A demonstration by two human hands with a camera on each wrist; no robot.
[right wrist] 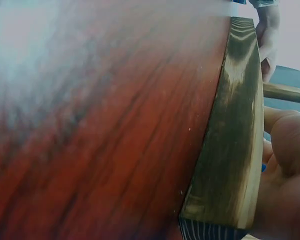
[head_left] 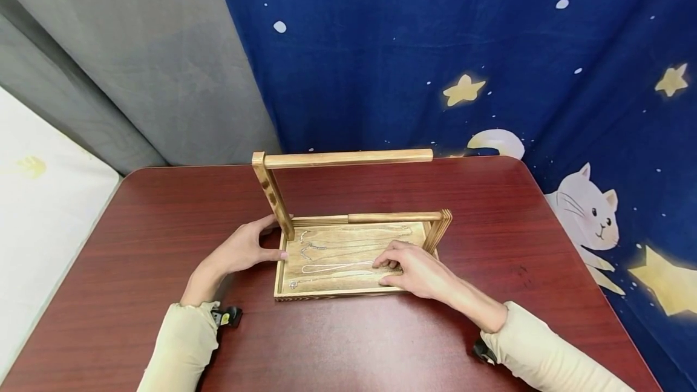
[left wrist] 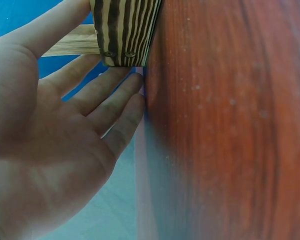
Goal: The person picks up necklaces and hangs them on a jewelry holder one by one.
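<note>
A wooden jewelry stand with a shallow tray base (head_left: 348,293) sits on the table. My left hand (head_left: 247,248) holds the tray's left end, thumb over the rim and fingers spread along the outside; the left wrist view shows them against the striped wooden end (left wrist: 125,35). Inside the tray, a pale necklace (head_left: 327,268) lies as a long loop. Over its right end is my right hand (head_left: 416,268), fingers bent and fingertips at the chain, thumb apart nearer the front wall. Thin chains (head_left: 348,243) and a necklace with a flower-like pendant (head_left: 294,285) lie alongside.
A tall post (head_left: 274,198) at the tray's left carries a high bar (head_left: 348,159). A lower bar (head_left: 394,217) runs behind the tray to a short right post (head_left: 437,231). The reddish-brown table (head_left: 348,343) surrounds the stand, with a blue curtain (head_left: 381,59) behind.
</note>
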